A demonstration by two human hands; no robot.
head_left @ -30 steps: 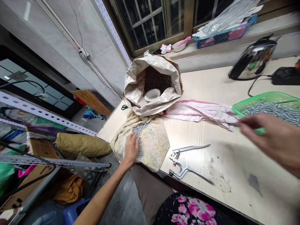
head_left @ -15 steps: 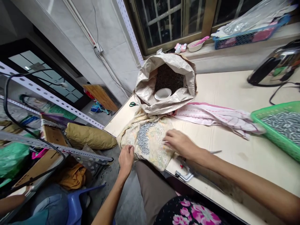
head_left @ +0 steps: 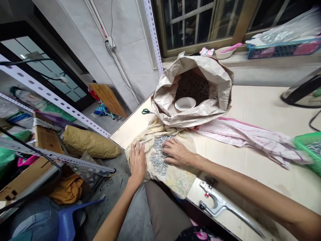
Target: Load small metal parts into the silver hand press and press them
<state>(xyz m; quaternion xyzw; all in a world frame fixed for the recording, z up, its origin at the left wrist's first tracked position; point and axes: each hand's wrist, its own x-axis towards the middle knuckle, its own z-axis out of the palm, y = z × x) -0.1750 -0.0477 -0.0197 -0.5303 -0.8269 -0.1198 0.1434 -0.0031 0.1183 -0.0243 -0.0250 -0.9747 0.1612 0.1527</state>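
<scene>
A pile of small silvery metal pins [head_left: 158,164], perhaps screws or rivets, lies on a patterned yellowish cloth [head_left: 177,182] at the table's near left edge. My left hand [head_left: 137,160] rests flat on the cloth just left of the pile, fingers stretched out. On the pile's right side lies my right hand [head_left: 177,152], its fingers spread over the metal pieces and touching them. Neither hand grips anything. Behind the cloth stands an open woven sack [head_left: 165,97] full of dark small pieces, with a white bowl [head_left: 185,104] inside its mouth.
A metal hand press with a long lever [head_left: 220,204] sits at the table's front edge, under my right forearm. A pink-striped towel [head_left: 245,135], a green basket [head_left: 309,147] of metal pieces and a kettle [head_left: 303,88] are on the right. Scissors [head_left: 146,111] lie left of the sack.
My right hand has moved left from the cloth's right side onto the pile. My left hand has opened from a pinch and flattened on the cloth. The view has shifted.
</scene>
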